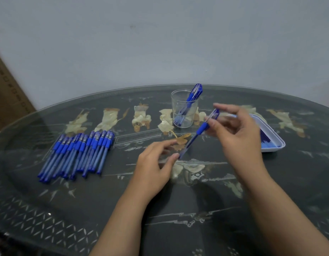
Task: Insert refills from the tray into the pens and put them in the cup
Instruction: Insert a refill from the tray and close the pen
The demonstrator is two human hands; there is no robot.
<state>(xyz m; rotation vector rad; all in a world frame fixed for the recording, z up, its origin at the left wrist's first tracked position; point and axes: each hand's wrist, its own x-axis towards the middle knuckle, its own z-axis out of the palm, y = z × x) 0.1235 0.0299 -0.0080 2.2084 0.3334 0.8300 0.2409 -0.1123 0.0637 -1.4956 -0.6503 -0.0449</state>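
A blue pen [198, 133] slants in the air over the middle of the table, cap end up and to the right. My right hand [235, 132] pinches it near the capped end. My left hand [156, 163] has its fingertips at the pen's lower end; motion blur hides whether they grip it. Behind stands a clear plastic cup [184, 109] with a few blue pens leaning in it. A white tray [271, 137] with blue refills lies at the right, partly hidden by my right hand. Several blue pens [76, 154] lie in a row on the left.
The dark oval glass-topped table [298, 182] carries inlaid pale figures. A plain wall rises behind it. A cardboard box [6, 93] stands at the far left.
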